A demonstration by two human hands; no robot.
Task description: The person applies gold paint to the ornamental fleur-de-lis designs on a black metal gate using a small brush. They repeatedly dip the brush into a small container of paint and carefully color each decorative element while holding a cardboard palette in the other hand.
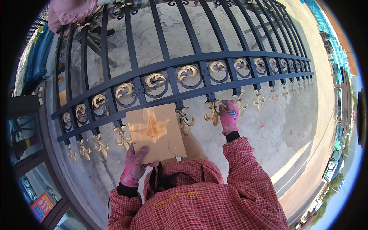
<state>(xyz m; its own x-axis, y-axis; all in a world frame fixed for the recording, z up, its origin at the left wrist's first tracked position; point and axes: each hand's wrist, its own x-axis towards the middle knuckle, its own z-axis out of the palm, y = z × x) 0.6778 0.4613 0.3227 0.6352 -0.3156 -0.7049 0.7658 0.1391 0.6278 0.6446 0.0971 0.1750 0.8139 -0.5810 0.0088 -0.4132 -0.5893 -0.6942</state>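
Note:
My left hand [134,167], in a stained pink glove, grips the lower left edge of a square cardboard piece [170,143]. A wet-looking orange-gold smear [154,129] spreads over the cardboard's middle. In a pink glove with a blue mark, my right hand [229,118] is closed beside a gold fleur-de-lis finial [212,112]; what its fingers hold, if anything, is hidden. Another gold finial [240,102] is just behind that hand. Both finials belong to a dark metal fence panel [184,60], whose rings [189,76] frame gold scrolls. The cardboard covers part of the lower rail.
At the far left, another person in a pink checked sleeve [71,14] leans over the panel. Trestle legs [100,50] show beneath it. Glazed door frames [36,163] stand at the left. Grey concrete [268,142] lies below, and parked vehicles [332,165] line the right edge.

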